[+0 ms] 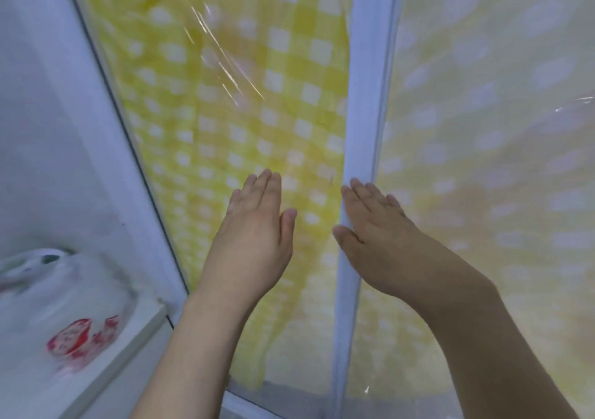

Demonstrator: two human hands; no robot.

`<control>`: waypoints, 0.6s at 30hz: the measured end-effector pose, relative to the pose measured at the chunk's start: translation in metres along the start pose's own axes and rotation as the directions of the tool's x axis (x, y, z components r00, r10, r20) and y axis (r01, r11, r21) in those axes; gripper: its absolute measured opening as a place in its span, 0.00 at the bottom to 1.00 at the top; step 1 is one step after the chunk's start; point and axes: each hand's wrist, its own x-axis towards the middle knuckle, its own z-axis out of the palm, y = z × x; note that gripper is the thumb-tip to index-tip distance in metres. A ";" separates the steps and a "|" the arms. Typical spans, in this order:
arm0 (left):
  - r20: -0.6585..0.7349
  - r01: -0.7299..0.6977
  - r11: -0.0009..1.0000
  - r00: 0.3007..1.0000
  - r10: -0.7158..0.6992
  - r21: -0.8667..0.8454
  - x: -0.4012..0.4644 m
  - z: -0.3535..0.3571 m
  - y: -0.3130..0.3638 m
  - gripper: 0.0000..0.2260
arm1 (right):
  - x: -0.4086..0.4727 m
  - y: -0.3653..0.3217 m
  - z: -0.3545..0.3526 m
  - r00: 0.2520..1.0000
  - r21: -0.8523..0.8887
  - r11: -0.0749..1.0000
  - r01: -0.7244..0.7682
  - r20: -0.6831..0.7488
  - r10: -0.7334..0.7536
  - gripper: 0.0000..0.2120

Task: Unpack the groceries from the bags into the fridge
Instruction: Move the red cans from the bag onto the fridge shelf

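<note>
1. Left hand [254, 235]: flat, fingers [264, 183] straight and together, thumb out to the side. Palm lies against the left door [225, 112], grasping nothing.
2. Right hand [376, 232]: also flat, fingers straight and slightly spread, grasping nothing. It rests over the white strip [363, 128] and onto the right door [499, 161].
3. Both doors carry a yellow-and-white check cover under glossy clear film; glare streaks show high on the left door. The right door looks paler and blurred.
4. The white strip runs top to bottom between the two doors, and the hands sit just either side of it, near each other but apart.
5. Bag [64, 315]: white plastic with a red print, lower left on a white ledge [135, 338], well apart from both hands. Contents cannot be made out; blurred.
6. White frame [106, 128] edges the left door.
</note>
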 end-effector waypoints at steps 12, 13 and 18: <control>-0.142 0.388 0.912 0.918 -0.370 0.133 -0.051 -0.047 -0.078 0.25 | 0.067 -0.082 0.045 0.911 0.067 0.915 0.397 0.089 -0.402 0.29; -0.161 0.425 0.894 0.901 -0.403 0.145 -0.058 -0.051 -0.081 0.25 | 0.069 -0.088 0.049 0.894 0.078 0.899 0.431 0.097 -0.437 0.29; -0.216 0.574 0.782 0.818 -0.533 0.242 -0.092 -0.071 -0.093 0.25 | 0.075 -0.123 0.066 0.796 0.150 0.810 0.566 0.155 -0.585 0.29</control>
